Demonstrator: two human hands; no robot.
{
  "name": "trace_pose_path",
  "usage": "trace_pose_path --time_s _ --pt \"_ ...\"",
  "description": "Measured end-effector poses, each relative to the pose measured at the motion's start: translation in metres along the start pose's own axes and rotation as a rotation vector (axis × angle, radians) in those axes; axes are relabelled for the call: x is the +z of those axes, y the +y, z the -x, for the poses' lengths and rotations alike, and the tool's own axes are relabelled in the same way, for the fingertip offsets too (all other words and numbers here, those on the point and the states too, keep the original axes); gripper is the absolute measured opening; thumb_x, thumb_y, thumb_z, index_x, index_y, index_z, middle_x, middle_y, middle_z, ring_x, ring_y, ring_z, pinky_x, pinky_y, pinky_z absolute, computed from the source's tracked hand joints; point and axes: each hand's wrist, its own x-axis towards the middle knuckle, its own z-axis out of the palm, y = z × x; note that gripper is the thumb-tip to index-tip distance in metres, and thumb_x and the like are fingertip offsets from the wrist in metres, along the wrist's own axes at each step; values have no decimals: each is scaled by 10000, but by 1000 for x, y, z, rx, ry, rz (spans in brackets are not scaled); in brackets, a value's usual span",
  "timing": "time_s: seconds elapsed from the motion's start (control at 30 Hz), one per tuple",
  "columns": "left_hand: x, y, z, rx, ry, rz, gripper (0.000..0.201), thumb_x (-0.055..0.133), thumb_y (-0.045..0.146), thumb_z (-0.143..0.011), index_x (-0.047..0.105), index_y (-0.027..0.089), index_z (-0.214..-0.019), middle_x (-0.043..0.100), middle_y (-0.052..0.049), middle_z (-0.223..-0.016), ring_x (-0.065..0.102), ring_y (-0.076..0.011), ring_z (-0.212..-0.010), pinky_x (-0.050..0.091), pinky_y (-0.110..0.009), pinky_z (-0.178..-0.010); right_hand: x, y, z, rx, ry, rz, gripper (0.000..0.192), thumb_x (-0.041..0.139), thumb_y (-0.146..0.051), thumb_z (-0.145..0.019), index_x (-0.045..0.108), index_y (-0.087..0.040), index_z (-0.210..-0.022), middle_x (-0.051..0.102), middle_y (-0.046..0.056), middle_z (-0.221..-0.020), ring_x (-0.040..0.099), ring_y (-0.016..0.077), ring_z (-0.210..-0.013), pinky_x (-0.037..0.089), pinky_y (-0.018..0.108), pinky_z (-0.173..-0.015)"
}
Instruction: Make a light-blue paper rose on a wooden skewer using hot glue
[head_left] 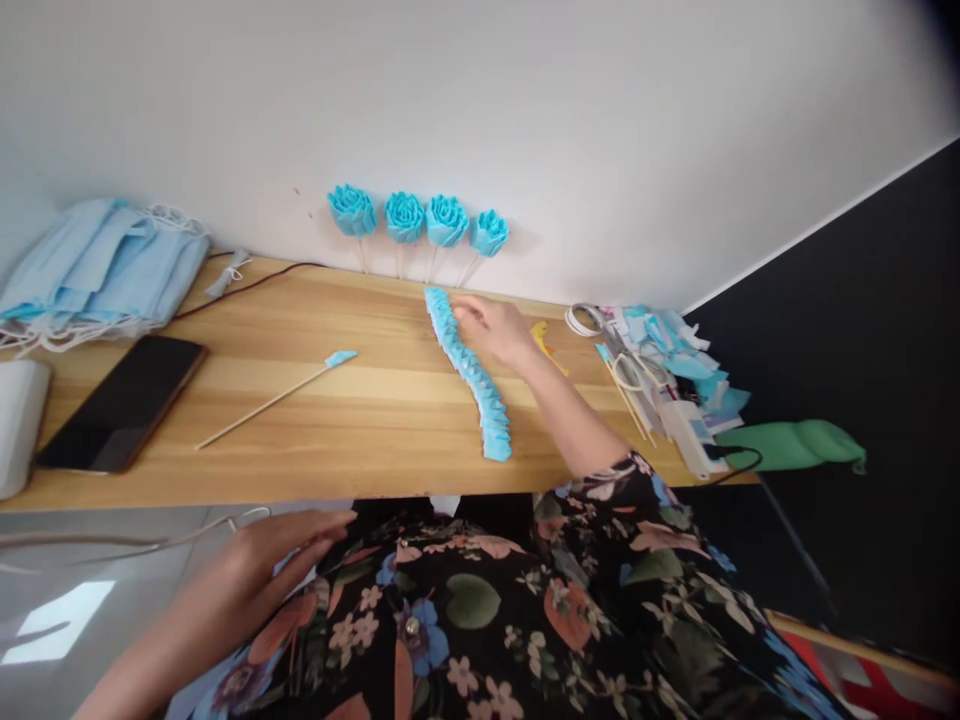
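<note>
My right hand [495, 328] reaches across the pale wooden counter [390, 430] to the far end of a long, slightly curving strip of overlapping, folded turquoise pieces [474, 375], which lies in front of me, running from near the wall towards the counter's front edge. The fingers are loosely curled, their tips just beside the strip; I cannot tell whether they touch it or pinch any of it. My left hand [292, 545] rests below the front edge, fingers stretched out close together, with nothing visible in its hold. As I judge it, the step is setting the overlaps in order, and light fingertip pressure suits it best, since folds so small could flatten or slip apart if pushed hard. I should nudge one piece at a time and bring the left hand up to steady the near end. The thin wooden stick with a turquoise tip [264, 406] lies well apart to the left, and four turquoise rose-shaped flowers on sticks [405, 217] stand against the wall, so my knuckles should clear their stems.
</note>
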Motion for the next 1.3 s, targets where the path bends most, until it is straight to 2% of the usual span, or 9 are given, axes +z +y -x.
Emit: trace_pose_path --time_s 0.07,0.13,0.23,0.33,0.43,0.57,0.83,1.1,1.3 --pt "4 23 -21 45 17 74 335 550 407 -1075 810 328 -1272 822 -13 -1280 785 -233 -1194 626 -319 -1052 14 -33 37 -137 -55 -97 479 425 -424 -1124 587 -328 -1565 719 11 -1504 683 213 -1380 536 388 -1133" --pt "14 43 -48 97 -50 148 358 544 421 -1068 819 280 -1249 830 -52 -1249 787 -252 -1165 632 -362 -1047 35 -61 70 -452 -225 -290 472 502 -416 -1116 582 -335 -1574 633 -2 -1606 600 197 -1486 479 353 -1205" --pt "31 62 -82 148 -115 208 385 579 471 -1006 838 218 -1137 838 -93 -1186 794 -277 -1055 659 -401 -972 65 -75 111 -517 -345 -338 476 584 -429 -1088 618 -298 -1545 683 48 -1549 673 222 -1406 535 325 -1109" --pt "31 62 -95 119 -69 181 384 591 494 -997 810 219 -1152 820 -100 -1239 765 -295 -1152 621 -437 -1054 69 -45 151 -240 -187 -204 389 590 -452 -1081 750 -209 -1338 802 120 -1334 770 284 -1217 573 378 -997" --pt "17 53 -94 26 441 -30 418 571 434 -1019 699 216 -1352 749 -128 -1383 701 -333 -1297 548 -540 -1154 54 11 196 -67 -49 -161 380 523 -391 -1099 809 -244 -898 853 61 -948 808 259 -950 584 386 -908" --pt "14 47 -103 100 637 -355 469 594 343 -1012 616 189 -1454 619 -167 -1549 550 -384 -1484 403 -597 -1271 44 69 239 102 138 -190 288 525 -273 -1043 810 -263 -1084 842 100 -1168 785 313 -1122 598 471 -997" --pt "48 55 -137 162 369 -350 387 533 379 -1025 709 215 -1328 767 -116 -1334 692 -315 -1272 501 -501 -1154 76 62 221 21 167 -48 232 628 -286 -1025 753 -256 -1218 801 103 -1234 713 289 -1210 550 444 -1048" --pt "-19 6 -123 -157 644 -496 396 520 374 -1046 722 130 -1283 742 -126 -1321 643 -293 -1247 467 -458 -1161 101 54 184 -107 211 141 221 559 -276 -1071 754 -257 -968 796 99 -971 695 283 -961 513 399 -838" --pt "-46 -25 -124 -350 549 -601 454 532 410 -1031 728 78 -1272 730 -155 -1226 601 -309 -1150 451 -439 -1085 104 24 161 -244 150 100 328 476 -341 -1110 761 -270 -963 802 93 -965 701 263 -946 508 380 -822"
